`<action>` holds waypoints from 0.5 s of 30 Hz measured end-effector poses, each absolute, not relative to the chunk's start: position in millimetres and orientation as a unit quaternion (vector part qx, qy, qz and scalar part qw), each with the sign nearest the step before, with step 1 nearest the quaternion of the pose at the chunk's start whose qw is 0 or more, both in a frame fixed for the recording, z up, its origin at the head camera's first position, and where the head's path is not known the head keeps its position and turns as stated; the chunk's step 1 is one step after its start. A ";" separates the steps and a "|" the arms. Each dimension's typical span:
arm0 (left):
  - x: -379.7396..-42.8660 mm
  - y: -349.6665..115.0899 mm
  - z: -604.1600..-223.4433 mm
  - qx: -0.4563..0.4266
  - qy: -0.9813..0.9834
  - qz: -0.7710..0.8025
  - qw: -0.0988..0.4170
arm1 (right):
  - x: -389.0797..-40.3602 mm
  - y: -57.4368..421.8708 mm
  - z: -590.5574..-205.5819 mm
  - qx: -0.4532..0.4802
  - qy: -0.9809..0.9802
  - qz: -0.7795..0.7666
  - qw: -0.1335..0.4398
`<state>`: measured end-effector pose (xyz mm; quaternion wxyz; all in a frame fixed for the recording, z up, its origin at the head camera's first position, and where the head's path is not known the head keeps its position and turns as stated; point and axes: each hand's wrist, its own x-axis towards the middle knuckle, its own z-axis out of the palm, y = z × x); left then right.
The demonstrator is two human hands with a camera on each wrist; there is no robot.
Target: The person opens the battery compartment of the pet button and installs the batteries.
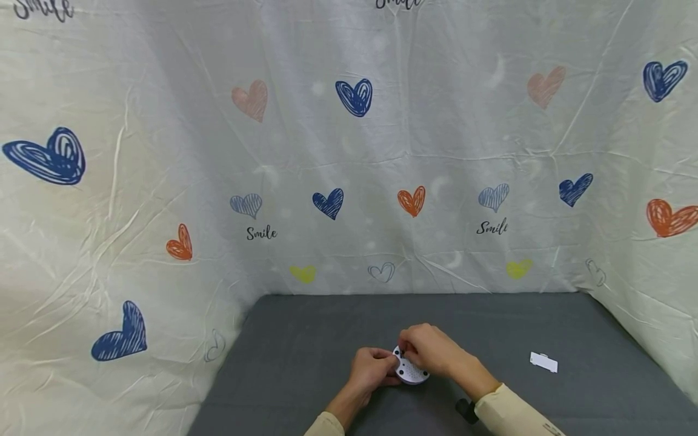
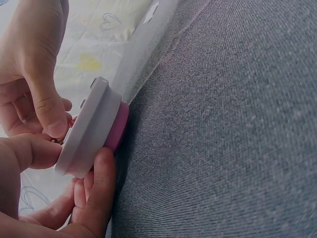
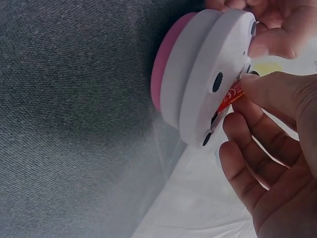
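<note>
A round white device (image 1: 412, 372) with a pink underside and dark holes in its face is held on edge just above the grey table (image 1: 305, 339). My left hand (image 1: 376, 366) grips its rim between thumb and fingers (image 2: 101, 173). My right hand (image 1: 422, 350) curls over the device's face and pinches a small red battery (image 3: 231, 97) at a slot in that face. The left wrist view shows the device (image 2: 91, 130) side-on, with the right thumb (image 2: 48, 111) pressing beside it. In the right wrist view the pink part (image 3: 166, 59) faces the table.
A small white rectangular cover (image 1: 543, 362) lies on the table to the right of my hands. A white sheet printed with hearts (image 1: 354, 97) hangs behind and along both sides of the table.
</note>
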<state>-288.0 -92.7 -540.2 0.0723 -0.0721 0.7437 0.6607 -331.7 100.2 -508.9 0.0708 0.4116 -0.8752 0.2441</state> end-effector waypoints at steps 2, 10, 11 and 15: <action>-287.5 -92.7 -539.9 -0.070 0.742 0.662 0.073 | -331.5 101.3 -510.7 0.417 -0.872 0.244 0.074; -286.0 -92.3 -538.0 -0.065 0.741 0.664 0.072 | -321.6 96.0 -501.4 0.381 -0.896 0.221 0.054; -286.2 -92.2 -538.1 -0.065 0.741 0.664 0.072 | -321.0 95.6 -500.8 0.379 -0.898 0.217 0.055; -286.7 -91.8 -538.4 -0.069 0.740 0.665 0.071 | -320.4 95.4 -500.3 0.380 -0.898 0.216 0.054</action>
